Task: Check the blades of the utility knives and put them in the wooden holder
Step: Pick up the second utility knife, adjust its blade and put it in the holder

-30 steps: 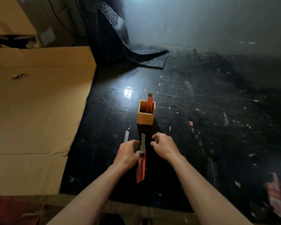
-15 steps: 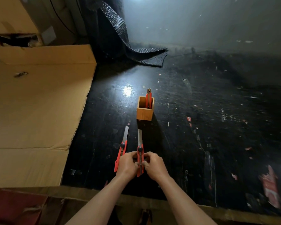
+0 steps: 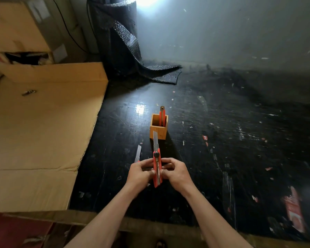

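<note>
A red utility knife with its steel blade pushed far out is held upright between both hands, blade pointing away from me. My left hand pinches its left side and my right hand pinches its right side. Just beyond the blade tip stands the square wooden holder, with one red knife standing in it. A second loose knife lies on the dark surface; only its extended blade shows past my left hand.
A large flattened cardboard sheet covers the left side, with boxes behind it. A roll of black textured mat slumps at the back. Red scraps and a red wrapper lie on the scratched black surface at the right.
Both hands closed on the knife and lifted it off the surface, tilting its blade up toward the holder. The second knife stayed where it lay.
</note>
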The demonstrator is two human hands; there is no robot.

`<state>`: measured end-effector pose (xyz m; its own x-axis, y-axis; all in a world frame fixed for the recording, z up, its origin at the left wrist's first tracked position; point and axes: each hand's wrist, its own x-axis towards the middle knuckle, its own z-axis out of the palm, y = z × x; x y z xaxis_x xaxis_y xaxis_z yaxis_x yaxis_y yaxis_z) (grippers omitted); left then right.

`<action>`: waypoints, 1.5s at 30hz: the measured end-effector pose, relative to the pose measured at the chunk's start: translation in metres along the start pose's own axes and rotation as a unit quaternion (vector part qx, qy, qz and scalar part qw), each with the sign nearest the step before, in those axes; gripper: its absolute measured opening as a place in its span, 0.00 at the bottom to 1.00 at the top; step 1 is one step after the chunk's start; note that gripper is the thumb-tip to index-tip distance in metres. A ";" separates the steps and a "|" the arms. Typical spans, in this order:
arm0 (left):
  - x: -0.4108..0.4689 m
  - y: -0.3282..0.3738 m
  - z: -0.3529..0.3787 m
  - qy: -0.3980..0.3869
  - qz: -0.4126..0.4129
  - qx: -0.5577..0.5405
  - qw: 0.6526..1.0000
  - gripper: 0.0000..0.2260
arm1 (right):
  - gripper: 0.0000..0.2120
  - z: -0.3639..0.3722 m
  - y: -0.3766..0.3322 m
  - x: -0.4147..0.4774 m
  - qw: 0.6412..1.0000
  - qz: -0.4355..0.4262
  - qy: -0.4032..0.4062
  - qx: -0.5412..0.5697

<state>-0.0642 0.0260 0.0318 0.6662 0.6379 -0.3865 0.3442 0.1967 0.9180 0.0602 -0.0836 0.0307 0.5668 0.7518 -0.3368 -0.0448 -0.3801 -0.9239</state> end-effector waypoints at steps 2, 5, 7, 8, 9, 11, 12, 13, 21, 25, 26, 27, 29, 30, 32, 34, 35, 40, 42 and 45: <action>0.002 0.015 0.000 -0.002 0.025 -0.024 0.999 0.19 | 0.18 -0.007 -0.018 0.000 1.000 -0.028 0.001 0.010; 0.006 0.042 -0.003 -0.007 0.059 -0.051 0.997 0.20 | 0.19 -0.017 -0.047 0.002 0.997 -0.070 0.000 0.033; 0.009 0.062 -0.006 -0.018 0.073 -0.071 0.995 0.20 | 0.19 -0.024 -0.069 0.002 0.994 -0.098 -0.001 0.049; 0.009 0.074 -0.007 -0.029 0.075 -0.087 0.993 0.21 | 0.19 -0.027 -0.081 0.002 0.992 -0.110 0.001 0.055; 0.009 0.087 -0.008 -0.041 0.076 -0.107 0.990 0.21 | 0.18 -0.031 -0.092 0.001 0.991 -0.122 0.004 0.060; 0.009 0.113 -0.010 -0.056 0.084 -0.133 0.986 0.20 | 0.17 -0.038 -0.113 0.001 0.988 -0.141 0.008 0.062; 0.008 0.125 -0.011 -0.061 0.091 -0.134 0.985 0.20 | 0.17 -0.042 -0.123 0.000 0.987 -0.151 0.009 0.060; 0.007 0.137 -0.013 -0.063 0.102 -0.131 0.984 0.20 | 0.17 -0.046 -0.133 0.000 0.985 -0.161 0.011 0.059; -0.014 0.210 -0.018 -0.066 0.184 -0.099 0.976 0.28 | 0.15 -0.058 -0.211 0.000 0.955 -0.267 0.128 -0.035; -0.026 0.231 -0.016 -0.052 0.222 -0.087 0.970 0.25 | 0.12 -0.061 -0.239 -0.004 0.923 -0.327 0.171 -0.111; -0.028 0.234 -0.017 -0.048 0.228 -0.083 0.969 0.25 | 0.11 -0.062 -0.244 -0.006 0.918 -0.333 0.173 -0.124; -0.029 0.237 -0.017 -0.043 0.234 -0.079 0.968 0.25 | 0.10 -0.062 -0.248 -0.009 0.916 -0.338 0.175 -0.132; -0.032 0.242 -0.019 -0.032 0.245 -0.068 0.967 0.25 | 0.10 -0.063 -0.254 -0.012 0.911 -0.343 0.180 -0.141; -0.034 0.244 -0.019 -0.028 0.249 -0.064 0.966 0.24 | 0.10 -0.063 -0.257 -0.013 0.909 -0.347 0.180 -0.144; -0.037 0.248 -0.019 -0.021 0.253 -0.063 0.965 0.23 | 0.10 -0.064 -0.258 -0.016 0.908 -0.348 0.178 -0.148; -0.038 0.249 -0.019 -0.017 0.254 -0.064 0.965 0.22 | 0.11 -0.065 -0.258 -0.017 0.909 -0.347 0.177 -0.150; -0.039 0.250 -0.019 -0.016 0.254 -0.067 0.965 0.22 | 0.11 -0.065 -0.258 -0.018 0.910 -0.345 0.174 -0.148; -0.036 0.257 -0.018 -0.010 0.251 -0.095 0.963 0.19 | 0.10 -0.066 -0.254 -0.021 0.918 -0.330 0.150 -0.159; -0.035 0.259 -0.018 -0.012 0.250 -0.101 0.963 0.17 | 0.11 -0.066 -0.249 -0.022 0.920 -0.325 0.149 -0.162; -0.031 0.260 -0.020 -0.012 0.247 -0.101 0.964 0.17 | 0.11 -0.064 -0.243 -0.023 0.921 -0.311 0.151 -0.179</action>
<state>-0.0087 0.0718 0.2845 0.7321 0.6733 0.1029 -0.1530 0.0153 0.9881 0.1108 -0.0435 0.2747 0.5963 0.7205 0.3540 0.6095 -0.1193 -0.7838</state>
